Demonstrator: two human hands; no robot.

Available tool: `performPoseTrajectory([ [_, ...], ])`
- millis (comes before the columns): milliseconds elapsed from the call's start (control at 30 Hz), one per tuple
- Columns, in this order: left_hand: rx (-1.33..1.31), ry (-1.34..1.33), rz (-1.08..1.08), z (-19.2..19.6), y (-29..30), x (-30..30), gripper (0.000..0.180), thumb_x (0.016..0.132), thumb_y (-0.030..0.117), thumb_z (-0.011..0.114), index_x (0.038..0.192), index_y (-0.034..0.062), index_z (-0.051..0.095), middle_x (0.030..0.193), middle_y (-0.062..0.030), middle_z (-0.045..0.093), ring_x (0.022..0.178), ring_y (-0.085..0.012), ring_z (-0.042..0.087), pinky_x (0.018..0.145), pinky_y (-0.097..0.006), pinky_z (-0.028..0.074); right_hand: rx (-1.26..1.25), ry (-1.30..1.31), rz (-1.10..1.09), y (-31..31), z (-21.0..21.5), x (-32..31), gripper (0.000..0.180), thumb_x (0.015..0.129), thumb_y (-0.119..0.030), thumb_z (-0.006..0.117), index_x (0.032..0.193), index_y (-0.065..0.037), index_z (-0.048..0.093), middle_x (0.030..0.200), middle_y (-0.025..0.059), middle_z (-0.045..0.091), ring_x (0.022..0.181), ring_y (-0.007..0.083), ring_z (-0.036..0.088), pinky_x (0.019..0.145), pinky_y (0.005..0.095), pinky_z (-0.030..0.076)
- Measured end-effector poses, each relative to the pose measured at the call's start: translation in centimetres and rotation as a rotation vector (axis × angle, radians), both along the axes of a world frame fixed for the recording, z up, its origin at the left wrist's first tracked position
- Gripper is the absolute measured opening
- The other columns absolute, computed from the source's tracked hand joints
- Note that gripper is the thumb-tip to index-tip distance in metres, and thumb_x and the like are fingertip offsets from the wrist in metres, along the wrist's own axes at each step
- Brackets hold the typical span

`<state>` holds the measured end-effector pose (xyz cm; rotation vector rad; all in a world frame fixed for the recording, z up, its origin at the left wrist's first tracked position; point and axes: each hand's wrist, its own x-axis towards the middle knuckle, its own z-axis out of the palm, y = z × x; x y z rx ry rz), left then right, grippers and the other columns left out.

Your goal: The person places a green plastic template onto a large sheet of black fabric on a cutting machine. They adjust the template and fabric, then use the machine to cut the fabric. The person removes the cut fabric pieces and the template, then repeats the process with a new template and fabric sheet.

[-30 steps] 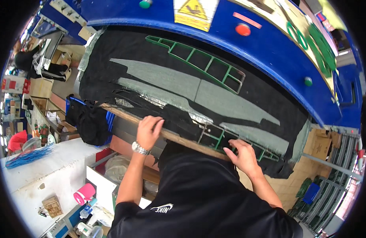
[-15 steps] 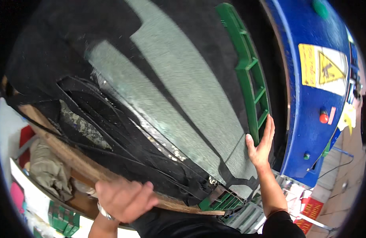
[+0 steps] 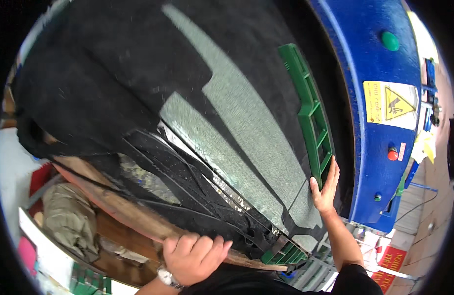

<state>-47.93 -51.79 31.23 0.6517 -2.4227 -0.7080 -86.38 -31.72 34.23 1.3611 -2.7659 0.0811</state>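
Observation:
My right hand (image 3: 327,189) holds the near end of a long green cutting die (image 3: 310,105), thumb on one side and fingers on the other. The die has an open frame with cross ribs and lies on a black sheet (image 3: 123,54), close to the blue machine. Left of it, long cut-outs in the sheet bare a grey-green surface (image 3: 251,118). My left hand (image 3: 193,258), a watch (image 3: 167,277) at its wrist, is closed at the worn wooden edge (image 3: 133,211); what its fingers grip, if anything, is hidden.
The blue machine body (image 3: 379,162) rises along the right, with a green button (image 3: 390,41), a red button (image 3: 392,154) and a yellow warning label. Black scrap strips (image 3: 187,196) lie along the near edge. Another green die (image 3: 288,254) sits at the front; beige cloth (image 3: 69,216) lies below left.
My left hand has moved right and appears more curled at the wooden edge. The whole view has shifted; my right hand keeps its place on the cutting die.

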Motion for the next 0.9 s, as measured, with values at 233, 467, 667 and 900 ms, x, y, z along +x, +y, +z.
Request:
performPoseTrajectory([
  [233,0.148,-0.032,-0.119,3.6,-1.5,0.0,0.01,0.083,0.019,0.08,0.081,0.0146,0.072,0.077,0.0009,0.054,0.078,-0.024,0.053,0.071,-0.041,0.037,-0.015,0.02,-0.04,-0.3,2.0,0.5,0.1,0.083,-0.046,0.077,0.162,-0.006,0.03,0.151,0.0238,0.041,0.141,0.0397,0.039,0.118,0.0543,0.024],
  [467,0.196,-0.038,-0.367,5.1,-4.7,-0.6,0.008,0.088,0.015,0.077,0.084,0.0092,0.072,0.085,-0.0029,0.063,0.085,-0.0272,0.057,0.077,-0.041,0.045,-0.14,0.005,-0.077,0.1,2.5,0.5,0.099,0.082,-0.048,0.081,0.161,-0.01,0.035,0.149,0.0176,0.045,0.137,0.0376,0.042,0.115,0.0554,0.027],
  [667,0.259,-0.023,-0.309,6.4,-5.3,0.4,0.008,0.09,0.01,0.075,0.086,0.0036,0.074,0.086,-0.0074,0.071,0.083,-0.0271,0.066,0.076,-0.037,0.052,-0.231,-0.101,0.017,0.4,5.6,4.5,0.098,0.075,-0.042,0.087,0.155,-0.007,0.042,0.146,0.0172,0.048,0.135,0.036,0.044,0.112,0.0553,0.029],
  [900,0.299,0.024,0.186,9.8,-7.5,2.3,0.021,0.099,0.015,0.071,0.087,-0.0013,0.073,0.077,-0.0081,0.071,0.069,-0.0149,0.064,0.067,-0.029,0.051,-0.253,-0.331,0.172,1.8,6.0,14.9,0.098,0.075,-0.045,0.088,0.154,-0.01,0.043,0.145,0.0192,0.048,0.136,0.0394,0.044,0.114,0.0629,0.025],
])
